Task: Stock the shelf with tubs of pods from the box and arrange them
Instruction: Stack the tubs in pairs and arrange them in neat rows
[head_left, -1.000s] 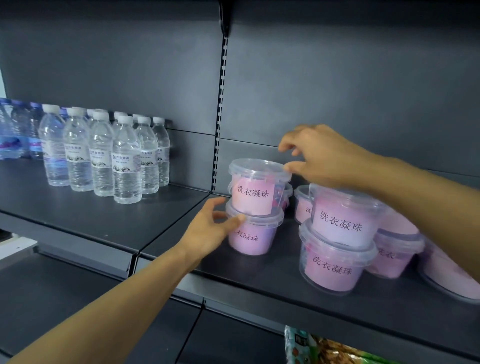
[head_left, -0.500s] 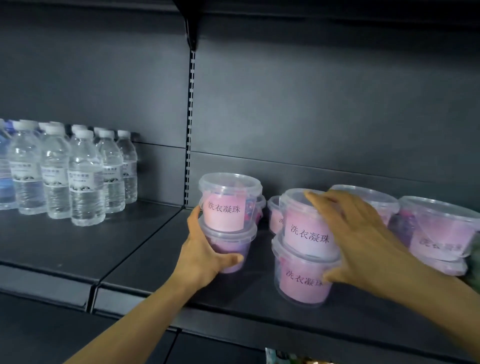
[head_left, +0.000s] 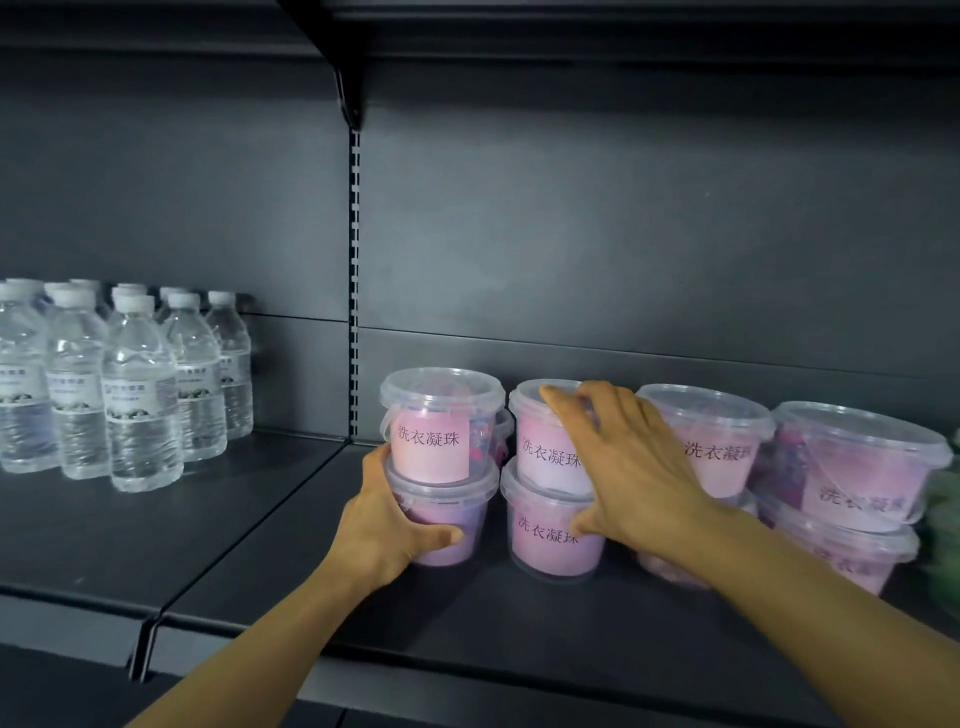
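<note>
We are curling left grip (head_left: 395, 525) round bottom tub (head_left: 462, 512) of leftmost stack (head_left: 431, 447) on shelf (head_left: 519, 623); right grip (head_left: 623, 467), fingers spread flat, is pressing next stack (head_left: 545, 462); both stacks standing upright, narrow gap lying between them.

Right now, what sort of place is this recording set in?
Most likely a shop aisle, or a mock-up of one: dark metal shelving with a slotted upright, water bottles in rows, and labelled tubs of pods stacked two high, faces forward.
</note>
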